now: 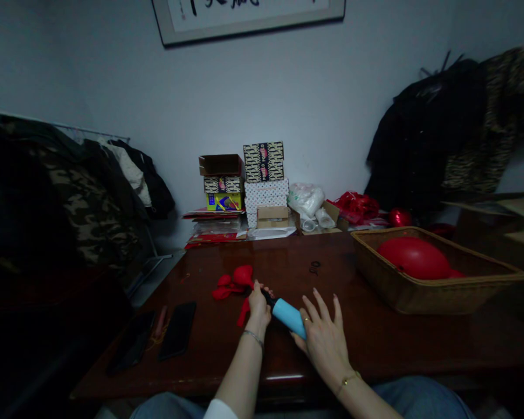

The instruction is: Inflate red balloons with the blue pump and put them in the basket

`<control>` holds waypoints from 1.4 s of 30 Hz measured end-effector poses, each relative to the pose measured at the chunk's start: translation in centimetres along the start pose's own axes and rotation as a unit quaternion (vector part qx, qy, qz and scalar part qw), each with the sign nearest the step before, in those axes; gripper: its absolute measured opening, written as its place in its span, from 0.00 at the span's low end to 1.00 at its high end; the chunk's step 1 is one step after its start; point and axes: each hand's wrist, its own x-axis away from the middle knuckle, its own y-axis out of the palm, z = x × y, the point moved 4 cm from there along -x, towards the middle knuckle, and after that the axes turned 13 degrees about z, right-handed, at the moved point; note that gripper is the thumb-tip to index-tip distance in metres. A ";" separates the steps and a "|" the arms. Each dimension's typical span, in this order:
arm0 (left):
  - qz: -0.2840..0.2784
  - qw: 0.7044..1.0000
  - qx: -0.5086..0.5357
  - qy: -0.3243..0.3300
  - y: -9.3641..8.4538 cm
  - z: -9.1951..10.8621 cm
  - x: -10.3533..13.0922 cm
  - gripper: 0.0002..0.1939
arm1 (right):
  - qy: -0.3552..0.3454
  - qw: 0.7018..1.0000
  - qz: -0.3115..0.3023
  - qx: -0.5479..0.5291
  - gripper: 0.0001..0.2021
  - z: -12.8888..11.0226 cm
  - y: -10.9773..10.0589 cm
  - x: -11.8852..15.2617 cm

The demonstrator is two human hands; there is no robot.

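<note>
At your far left, two dark flat devices (177, 330) lie on the table (283, 366), a thin reddish stick (160, 322) between them. Right of these, loose red balloons (227, 289) lie just beyond your left hand (259, 304). Your left forearm reaches forward and slightly right; that hand is closed around the black front end of the blue pump (289, 318), with a small red balloon (243, 275) at its fingertips. The pump slants toward you, down to the right, in front of your body. Your right hand (325, 337) comes in from the right, back upward, fingers straight and fanned, touching the pump's near end without clenching. Beyond it lie small black loops (315, 267); farther right, a wicker basket (436, 298) holds a large red balloon (413, 257).
</note>
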 end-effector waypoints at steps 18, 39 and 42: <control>-0.014 0.998 0.053 -0.015 -0.9 2.1 -1.6 0.17 | 0.033 0.999 -0.022 -0.028 0.21 1.8 -1.3 1.6; -0.052 0.994 0.087 -0.037 0.0 0.4 0.4 0.12 | 0.033 0.999 -0.025 -0.018 0.19 0.0 -0.2 -0.7; -0.033 0.997 0.066 -0.029 -0.2 0.4 -0.2 0.13 | 0.018 0.999 -0.027 -0.008 0.19 -0.8 -0.2 -1.1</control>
